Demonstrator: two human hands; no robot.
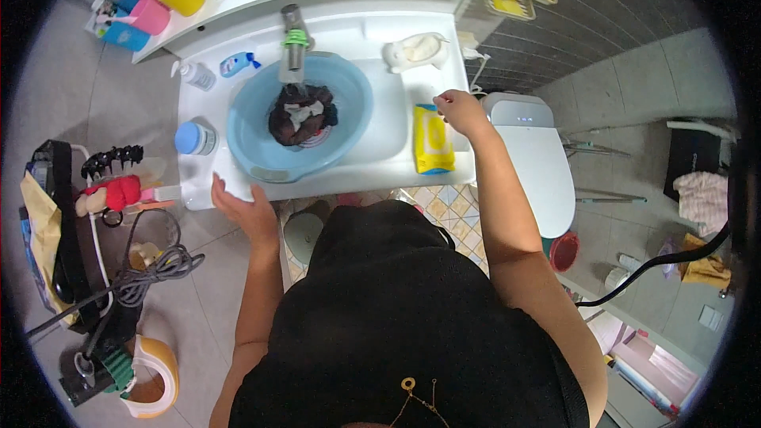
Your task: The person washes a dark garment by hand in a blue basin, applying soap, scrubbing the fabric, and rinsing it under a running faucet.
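Note:
A light blue plastic basin (351, 95) sits in the white washbasin (389, 101). Dark wet cloth (288, 122) with a white patch lies in it, under the metal faucet (293, 35) with its green band; water seems to be running onto the cloth. My left hand (252, 211) is at the counter's front left edge, fingers apart and holding nothing. On the right, my right hand (461, 112) hovers over the upper end of a yellow wipes packet (434, 142). Its fingers are curled together, and I see nothing in them. Whether they touch the packet is unclear.
A blue-lidded jar (189, 138), a pump bottle (196, 75) and a small blue bottle (236, 63) stand or lie left of the basin. A white soap dish (416, 52) sits at the back right. Right of the counter is a toilet (532, 160); a corded rack (95, 238) stands left.

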